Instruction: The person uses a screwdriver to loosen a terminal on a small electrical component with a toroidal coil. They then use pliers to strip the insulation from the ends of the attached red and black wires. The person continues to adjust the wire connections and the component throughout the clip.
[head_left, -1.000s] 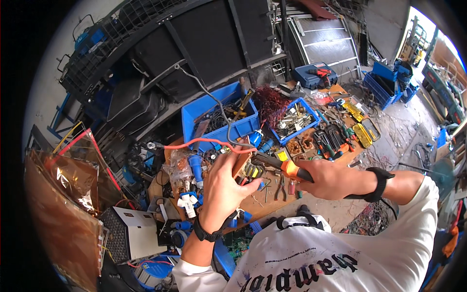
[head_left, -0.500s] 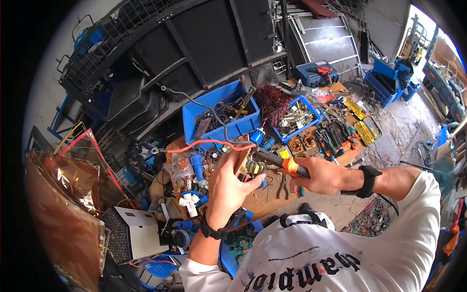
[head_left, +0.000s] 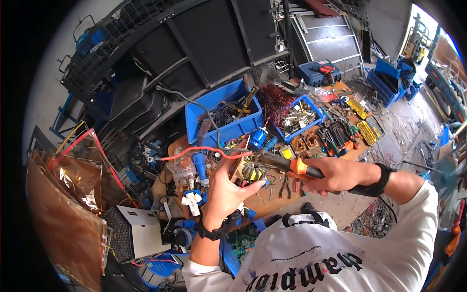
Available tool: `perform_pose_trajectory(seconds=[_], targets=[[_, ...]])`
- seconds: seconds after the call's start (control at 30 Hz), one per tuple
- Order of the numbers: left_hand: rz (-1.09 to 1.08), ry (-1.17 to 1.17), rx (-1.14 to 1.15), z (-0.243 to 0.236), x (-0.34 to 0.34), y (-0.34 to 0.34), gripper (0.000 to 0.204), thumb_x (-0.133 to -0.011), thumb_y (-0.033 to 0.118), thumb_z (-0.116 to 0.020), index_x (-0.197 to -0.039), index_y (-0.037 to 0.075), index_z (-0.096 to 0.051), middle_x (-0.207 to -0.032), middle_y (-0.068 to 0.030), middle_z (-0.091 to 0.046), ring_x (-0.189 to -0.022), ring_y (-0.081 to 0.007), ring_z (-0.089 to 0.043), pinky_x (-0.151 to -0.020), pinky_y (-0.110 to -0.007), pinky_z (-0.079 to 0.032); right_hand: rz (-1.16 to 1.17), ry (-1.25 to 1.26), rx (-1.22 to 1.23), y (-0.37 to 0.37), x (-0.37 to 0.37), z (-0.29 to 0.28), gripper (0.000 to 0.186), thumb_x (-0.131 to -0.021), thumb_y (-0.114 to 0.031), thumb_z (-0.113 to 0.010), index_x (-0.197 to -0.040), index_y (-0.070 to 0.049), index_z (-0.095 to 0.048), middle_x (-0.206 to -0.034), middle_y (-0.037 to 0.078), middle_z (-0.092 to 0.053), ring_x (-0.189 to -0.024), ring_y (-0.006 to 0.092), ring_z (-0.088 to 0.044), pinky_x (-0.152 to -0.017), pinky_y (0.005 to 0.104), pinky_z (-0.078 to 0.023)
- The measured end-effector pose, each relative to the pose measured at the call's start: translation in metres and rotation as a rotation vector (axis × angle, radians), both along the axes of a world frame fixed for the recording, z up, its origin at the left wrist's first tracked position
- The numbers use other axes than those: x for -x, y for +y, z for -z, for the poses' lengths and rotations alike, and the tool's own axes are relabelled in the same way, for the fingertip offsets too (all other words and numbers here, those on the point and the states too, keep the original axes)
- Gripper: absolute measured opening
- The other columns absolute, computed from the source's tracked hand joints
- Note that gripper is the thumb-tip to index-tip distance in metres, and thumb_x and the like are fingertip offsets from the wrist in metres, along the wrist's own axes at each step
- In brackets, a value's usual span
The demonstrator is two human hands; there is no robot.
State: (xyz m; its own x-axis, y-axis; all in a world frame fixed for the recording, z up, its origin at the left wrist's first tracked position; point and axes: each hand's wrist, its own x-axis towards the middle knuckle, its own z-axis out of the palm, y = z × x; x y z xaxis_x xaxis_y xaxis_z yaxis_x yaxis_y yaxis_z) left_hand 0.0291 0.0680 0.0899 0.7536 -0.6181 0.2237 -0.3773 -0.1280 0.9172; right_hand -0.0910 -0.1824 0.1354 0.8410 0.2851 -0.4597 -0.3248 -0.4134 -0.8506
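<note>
Left hand (head_left: 225,194): pointing upward, thumb and fingers clasping a brown board (head_left: 238,171) carrying a yellow-black coil (head_left: 254,171).
Right hand (head_left: 335,173): extending leftward, fingers wrapping round orange-black pliers (head_left: 305,169).

Lettering shows clearly on the white shirt (head_left: 379,253): a row of large, ornate black letters (head_left: 306,275) runs across it, and a smaller line of plain dark capitals (head_left: 296,253) sits above, nearer the collar. On a white plastic fitting (head_left: 193,205), by the left end of the wooden table (head_left: 265,207), dark print appears, too small to read. Any marking on the yellow square (head_left: 286,153), between the table's far and near edges, is likewise unreadable.
</note>
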Motion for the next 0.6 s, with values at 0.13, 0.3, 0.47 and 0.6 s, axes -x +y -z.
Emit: perform_pose_trajectory(seconds=[0.13,0.3,0.47,0.6], targets=[[-0.009,0.064,0.038,0.002,0.001,0.01,0.067,-0.068,0.01,-0.087,-0.124,0.001,-0.053,-0.115,-0.0101,-0.063,-0.102,-0.0159,-0.061,-0.089,-0.031,-0.049,0.147,-0.086,0.005,0.003,0.014,-0.002,0.028,-0.091,-0.019,-0.064,-0.111,-0.003,-0.054,-0.075,0.001,-0.06,-0.065,0.0092,-0.059,-0.058,0.0272,-0.047],[0.091,0.241,0.326,0.012,0.01,0.011,0.075,-0.064,0.008,-0.089,-0.125,0.003,-0.047,-0.112,-0.0094,-0.062,-0.102,-0.0173,-0.062,-0.088,-0.032,-0.051,0.328,-0.153,-0.107,0.007,0.022,0.004,0.033,-0.089,-0.013,-0.066,-0.118,-0.003,-0.052,-0.08,0.002,-0.062,-0.069,0.0092,-0.06,-0.063,0.0273,-0.049],[0.16,0.305,0.234,0.012,0.015,0.013,0.08,-0.063,0.012,-0.091,-0.126,-0.001,-0.044,-0.113,-0.009,-0.062,-0.104,-0.0156,-0.061,-0.09,-0.03,-0.05,0.341,-0.356,-0.161,0.016,0.021,0.004,0.033,-0.086,-0.008,-0.067,-0.116,-0.002,-0.054,-0.089,0.002,-0.063,-0.078,0.0099,-0.06,-0.072,0.0276,-0.05],[0.154,0.283,0.193,0.017,0.014,0.006,0.077,-0.063,0.013,-0.092,-0.124,-0.001,-0.047,-0.114,-0.0077,-0.061,-0.103,-0.0142,-0.06,-0.091,-0.03,-0.049,0.324,-0.499,-0.102,0.025,0.014,0.009,0.035,-0.083,-0.006,-0.07,-0.115,-0.003,-0.055,-0.087,0.003,-0.061,-0.079,0.0122,-0.059,-0.073,0.0302,-0.049]])
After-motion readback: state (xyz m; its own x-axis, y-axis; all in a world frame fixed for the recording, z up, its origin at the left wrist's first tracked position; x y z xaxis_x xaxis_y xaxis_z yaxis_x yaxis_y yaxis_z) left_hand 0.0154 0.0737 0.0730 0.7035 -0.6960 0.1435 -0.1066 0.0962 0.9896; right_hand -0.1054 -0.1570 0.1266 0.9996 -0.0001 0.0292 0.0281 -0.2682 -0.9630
